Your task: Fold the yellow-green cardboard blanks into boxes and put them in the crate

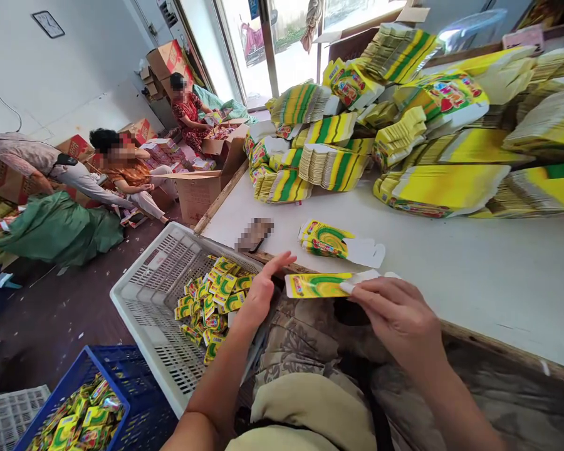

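Observation:
My right hand (399,313) pinches the white flap end of a yellow and green printed carton (317,285), which points left over my lap at the table edge. My left hand (259,294) is beside the carton's left end, over the rim of a white plastic basket (155,263). One finger of it stretches out to the right; the others are partly hidden, and no held thing shows. Small yellow packets (223,285) lie heaped in that basket. On the table just beyond the carton is a small stack of flat cartons (326,241) with white flaps.
Bundled flat cartons (333,166) are piled high across the back of the white table (432,263). A phone (254,235) lies near its left edge. A blue crate (108,369) of packets stands at lower left. Several people sit or bend among cardboard boxes (200,194) beyond.

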The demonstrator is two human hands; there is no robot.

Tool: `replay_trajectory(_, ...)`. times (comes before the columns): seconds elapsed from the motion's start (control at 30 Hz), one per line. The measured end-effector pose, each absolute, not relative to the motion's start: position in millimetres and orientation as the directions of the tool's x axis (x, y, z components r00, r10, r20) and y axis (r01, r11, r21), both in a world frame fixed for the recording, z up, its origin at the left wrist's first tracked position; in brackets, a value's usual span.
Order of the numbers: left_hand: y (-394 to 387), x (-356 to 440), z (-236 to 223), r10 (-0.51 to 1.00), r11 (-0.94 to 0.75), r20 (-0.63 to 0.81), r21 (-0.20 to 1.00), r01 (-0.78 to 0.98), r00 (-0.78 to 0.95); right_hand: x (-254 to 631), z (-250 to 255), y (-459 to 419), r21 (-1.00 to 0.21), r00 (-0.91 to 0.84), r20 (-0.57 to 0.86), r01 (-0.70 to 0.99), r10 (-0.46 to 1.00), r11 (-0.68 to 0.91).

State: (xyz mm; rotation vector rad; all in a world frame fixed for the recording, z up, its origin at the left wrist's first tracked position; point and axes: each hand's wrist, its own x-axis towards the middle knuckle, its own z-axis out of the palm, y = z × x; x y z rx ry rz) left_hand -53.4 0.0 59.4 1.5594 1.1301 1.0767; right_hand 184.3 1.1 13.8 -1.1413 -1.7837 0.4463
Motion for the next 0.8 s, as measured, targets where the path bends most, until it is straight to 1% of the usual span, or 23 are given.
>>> replay_trajectory(0.07, -2.1, -53.1, 65.4, 0.937, -0.226, 0.095, 0.899, 0.376, 0.335, 181.8, 17.7, -5.5, -0.599, -0.266, 0.563, 0.521, 0.783, 0.608)
replay_trajectory(0.1, -3.8, -49.8, 65.2, 0.916, -0.239, 0.045, 0.859, 0.452, 0.398, 177.8, 19.3, -9.9, -0.560, -0.322, 0.583, 0.506, 0.746, 0.656)
replay_trajectory(0.13, -5.7, -45.0, 63.1, 0.897, -0.242, -0.007, 0.829, 0.504, 0.441, 172.6, 20.6, -14.5, -0.532, -0.341, 0.610, 0.492, 0.715, 0.689)
replay_trajectory(0.17, -8.1, -39.5, 59.4, 0.888, -0.235, -0.047, 0.810, 0.538, 0.457, 167.2, 21.4, -18.9, -0.525, -0.308, 0.641, 0.491, 0.703, 0.695)
replay_trajectory(0.2, -10.7, -33.8, 54.8, 0.889, -0.221, -0.070, 0.799, 0.559, 0.452, 162.2, 21.5, -22.7, -0.549, -0.221, 0.665, 0.502, 0.714, 0.668)
replay_trajectory(0.23, -13.6, -28.7, 49.9, 0.900, -0.204, -0.078, 0.793, 0.574, 0.428, 158.0, 20.7, -25.6, -0.609, -0.096, 0.665, 0.505, 0.741, 0.612)
replay_trajectory(0.27, -16.3, -24.4, 45.4, 0.918, -0.188, -0.072, 0.788, 0.587, 0.390, 154.9, 19.0, -27.6, -0.697, 0.038, 0.626, 0.476, 0.779, 0.537)
replay_trajectory(0.3, -18.9, -21.1, 41.5, 0.933, -0.181, -0.057, 0.780, 0.599, 0.356, 152.9, 16.2, -28.6, -0.796, 0.138, 0.542, 0.400, 0.829, 0.454)
replay_trajectory(0.33, -21.0, -18.8, 38.5, 0.941, -0.186, -0.037, 0.774, 0.606, 0.337, 151.7, 12.3, -29.0, -0.886, 0.166, 0.422, 0.285, 0.891, 0.366)
replay_trajectory(0.37, -22.6, -17.3, 36.3, 0.942, -0.204, -0.014, 0.771, 0.603, 0.336, 151.1, 7.6, -28.8, -0.951, 0.127, 0.288, 0.155, 0.949, 0.268)
replay_trajectory(0.4, -23.5, -16.5, 34.8, 0.937, -0.233, 0.015, 0.771, 0.593, 0.349, 150.8, 2.4, -28.3, -0.986, 0.045, 0.166, 0.028, 0.985, 0.165)
replay_trajectory(0.43, -23.7, -16.2, 33.5, 0.928, -0.270, 0.047, 0.768, 0.581, 0.370, 150.5, -3.2, -27.8, -0.995, -0.054, 0.061, -0.079, 0.997, 0.057)
replay_trajectory(0.5, -23.0, -16.4, 31.0, 0.897, -0.355, 0.104, 0.748, 0.561, 0.430, 149.5, -13.6, -26.9, -0.972, -0.227, -0.081, -0.197, 0.971, -0.127)
replay_trajectory(0.57, -21.7, -17.0, 27.5, 0.864, -0.423, 0.128, 0.709, 0.565, 0.486, 148.2, -22.1, -26.1, -0.949, -0.317, -0.137, -0.231, 0.939, -0.216)
replay_trajectory(0.63, -21.1, -17.3, 23.1, 0.849, -0.450, 0.125, 0.681, 0.578, 0.514, 147.0, -28.9, -25.0, -0.943, -0.351, -0.143, -0.235, 0.925, -0.235)
replay_trajectory(0.73, -20.7, -17.6, 17.6, 0.864, -0.425, 0.108, 0.682, 0.596, 0.492, 146.9, -36.9, -23.1, -0.964, -0.309, -0.104, -0.202, 0.945, -0.172)
replay_trajectory(0.8, -19.5, -18.1, 15.1, 0.883, -0.382, 0.076, 0.692, 0.613, 0.463, 147.3, -38.7, -23.1, -0.989, -0.293, -0.008, -0.137, 0.956, -0.050)
